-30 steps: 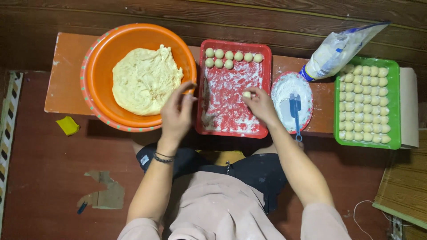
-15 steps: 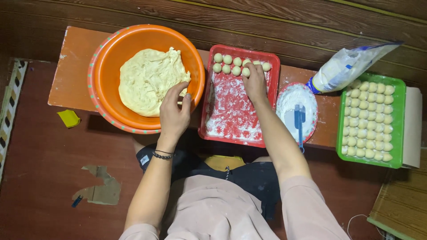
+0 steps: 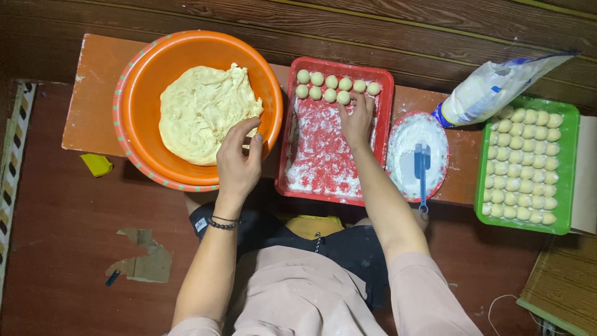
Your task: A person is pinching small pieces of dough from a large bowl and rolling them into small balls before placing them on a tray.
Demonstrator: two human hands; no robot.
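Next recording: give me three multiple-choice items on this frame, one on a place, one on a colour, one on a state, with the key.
1. Where does the right hand rest?
A. in the red tray
B. in the green tray
C. on the flour bag

2. What colour is the bowl holding the dough?
A. blue
B. orange
C. white

3. How full is the green tray?
A. empty
B. one row
C. nearly filled with dough balls

Key: 1 A, its fingers lie on the floured tray by the balls; 2 B, the rim and walls are orange; 3 C, rows cover almost all of it.
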